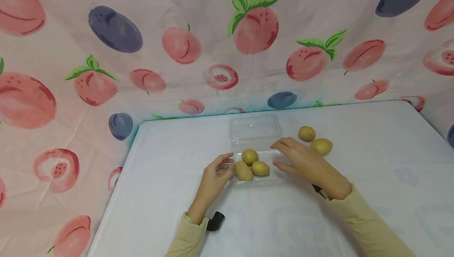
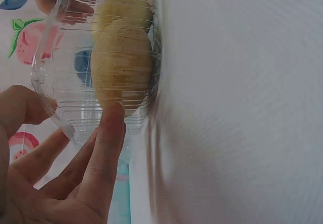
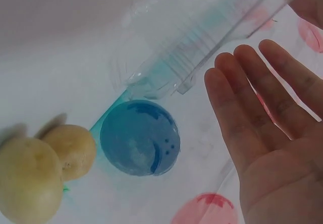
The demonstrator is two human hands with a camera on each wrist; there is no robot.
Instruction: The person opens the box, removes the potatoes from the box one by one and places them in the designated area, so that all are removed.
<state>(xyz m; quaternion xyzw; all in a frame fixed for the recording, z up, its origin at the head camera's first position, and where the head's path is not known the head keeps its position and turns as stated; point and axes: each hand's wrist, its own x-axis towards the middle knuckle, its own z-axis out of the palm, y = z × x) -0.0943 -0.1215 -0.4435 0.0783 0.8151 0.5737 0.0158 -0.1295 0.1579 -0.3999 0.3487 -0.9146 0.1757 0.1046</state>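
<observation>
A clear plastic clamshell container (image 1: 278,179) lies with its lid (image 1: 255,127) folded back. Three potatoes sit at the left of its base: one behind (image 1: 250,157), one at the left (image 1: 244,171) and one at the right (image 1: 260,168). At the container's left end, my left hand (image 1: 214,176) holds the edge, fingers against the ribbed wall (image 2: 108,128). My right hand (image 1: 306,162) is over the right end, palm and extended fingers showing in the right wrist view, nothing held. Beyond it lie two loose potatoes, one farther back (image 1: 306,133) and one nearer (image 1: 322,146).
The white tabletop (image 1: 170,150) runs back to a fruit-patterned cloth backdrop (image 1: 152,60) behind and at the left. A black wrist strap piece (image 1: 215,221) shows at my left sleeve (image 1: 189,235). The folded-back lid reaches close to the table's rear edge.
</observation>
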